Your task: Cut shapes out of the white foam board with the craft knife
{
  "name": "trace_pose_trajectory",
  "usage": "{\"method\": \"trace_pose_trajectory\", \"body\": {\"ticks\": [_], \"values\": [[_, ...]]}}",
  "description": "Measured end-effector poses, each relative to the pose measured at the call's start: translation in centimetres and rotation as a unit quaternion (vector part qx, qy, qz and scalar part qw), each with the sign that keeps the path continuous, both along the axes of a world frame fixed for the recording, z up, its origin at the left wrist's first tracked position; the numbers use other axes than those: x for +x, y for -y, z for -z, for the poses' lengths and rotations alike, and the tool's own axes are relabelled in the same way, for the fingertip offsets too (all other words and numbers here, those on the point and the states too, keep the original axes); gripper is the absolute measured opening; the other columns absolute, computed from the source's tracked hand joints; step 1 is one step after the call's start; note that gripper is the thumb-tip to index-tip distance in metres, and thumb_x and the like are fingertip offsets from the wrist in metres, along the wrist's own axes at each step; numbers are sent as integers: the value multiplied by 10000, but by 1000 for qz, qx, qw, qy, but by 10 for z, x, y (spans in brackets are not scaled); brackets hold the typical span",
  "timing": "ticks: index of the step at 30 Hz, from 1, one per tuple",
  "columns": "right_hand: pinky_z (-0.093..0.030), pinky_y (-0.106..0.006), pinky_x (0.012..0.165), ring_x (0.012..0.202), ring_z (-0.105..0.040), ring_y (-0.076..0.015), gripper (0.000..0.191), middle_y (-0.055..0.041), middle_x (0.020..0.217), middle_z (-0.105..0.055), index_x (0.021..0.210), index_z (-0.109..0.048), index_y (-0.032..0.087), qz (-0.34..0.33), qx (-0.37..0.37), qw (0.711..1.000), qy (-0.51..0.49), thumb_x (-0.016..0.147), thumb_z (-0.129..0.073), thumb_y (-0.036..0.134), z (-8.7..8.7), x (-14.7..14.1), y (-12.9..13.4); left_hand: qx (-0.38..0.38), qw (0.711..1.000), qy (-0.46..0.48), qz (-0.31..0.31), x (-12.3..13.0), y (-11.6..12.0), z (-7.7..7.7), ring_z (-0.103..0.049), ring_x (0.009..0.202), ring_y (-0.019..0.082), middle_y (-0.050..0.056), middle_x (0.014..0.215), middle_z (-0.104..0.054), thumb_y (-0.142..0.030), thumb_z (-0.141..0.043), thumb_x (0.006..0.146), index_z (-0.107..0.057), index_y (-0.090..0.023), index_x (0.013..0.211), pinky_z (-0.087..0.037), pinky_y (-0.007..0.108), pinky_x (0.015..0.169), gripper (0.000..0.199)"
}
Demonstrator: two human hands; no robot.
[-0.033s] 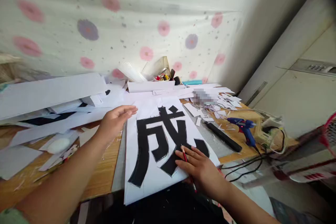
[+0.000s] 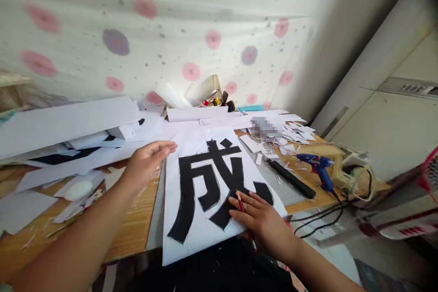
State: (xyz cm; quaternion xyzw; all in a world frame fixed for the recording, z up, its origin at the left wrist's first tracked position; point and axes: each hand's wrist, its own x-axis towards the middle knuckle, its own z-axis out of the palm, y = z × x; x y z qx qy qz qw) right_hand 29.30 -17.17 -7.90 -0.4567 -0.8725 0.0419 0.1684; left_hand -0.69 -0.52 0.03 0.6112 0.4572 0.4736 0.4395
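Pale wall sheeting with pink and purple blotches (image 2: 164, 54) hangs behind a wooden table with a light brown grain (image 2: 133, 223), strewn with white offcuts. From where I stand, as the head view also has it, a large white paper sheet (image 2: 201, 242) bearing a bold black character with thick, rough-edged strokes (image 2: 186, 187) lies at the front, its lower edge reaching over the person's lap.

The left hand (image 2: 145, 164) is at the sheet's upper left edge, fingers straight and together, thumb close under them; I cannot tell whether they pinch the paper. The right hand (image 2: 262, 219) rests palm down on the lower right, fingers slightly fanned, a slim red pencil (image 2: 241, 204) caught among them. Further right lie a long black bar (image 2: 290, 178) and a blue glue gun (image 2: 318, 164).

I judge the sheet light and thin, prone to slide, curl or crease, though I can't tell whether the black is printed or laid on. Its white side margins look the safest grip, with a flat palm steadying the middle.
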Motion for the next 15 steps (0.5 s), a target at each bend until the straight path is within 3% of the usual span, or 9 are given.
{"method": "trace_pose_trajectory", "body": {"ticks": [4,6,7,9,12,15], "values": [[-486,-413,1014,1120,-658,-251,198,-67,1144,-727,1048,-709,236,-36,-34,991,-128,894,-628,329,-15,5,-3,2,998,9,-60,-30,19,0,-676,1008,261,54,961,-751,-480,-718,729,-696,-204,938,-496,421,993,347],[-565,-296,806,867,-726,-187,188,-45,928,-764,970,-720,217,-4,-43,977,-208,932,-538,246,-29,13,-9,-13,996,9,-92,-45,26,0,-686,945,246,47,927,-747,-472,-714,744,-678,-188,930,-516,416,951,341],[-559,-261,659,715,-711,-168,213,-31,803,-749,967,-715,205,54,-23,968,-244,937,-507,236,-39,19,-14,-24,994,7,-102,-50,30,0,-689,909,239,44,916,-744,-477,-708,754,-667,-181,937,-524,417,928,351],[-506,-246,535,562,-628,-149,202,-14,671,-686,906,-708,174,147,78,937,-306,905,-526,263,-63,31,-28,-49,993,0,-104,-56,35,-4,-689,857,234,46,905,-742,-518,-693,766,-641,-176,982,-536,421,876,407],[-459,-239,524,578,-565,-135,174,11,651,-606,834,-688,168,248,215,867,-375,869,-600,315,-109,43,-54,-92,995,-8,-34,-49,41,-24,-688,918,286,94,1020,-740,-658,-653,735,-565,-212,1183,-547,450,809,639],[-490,-263,573,604,-571,-132,208,28,650,-570,865,-679,179,191,321,824,-425,893,-593,366,-153,35,-76,-121,991,-10,63,-40,40,-63,-665,1026,366,154,1234,-662,-918,-432,624,-303,-271,1427,-529,539,804,1039]]}}
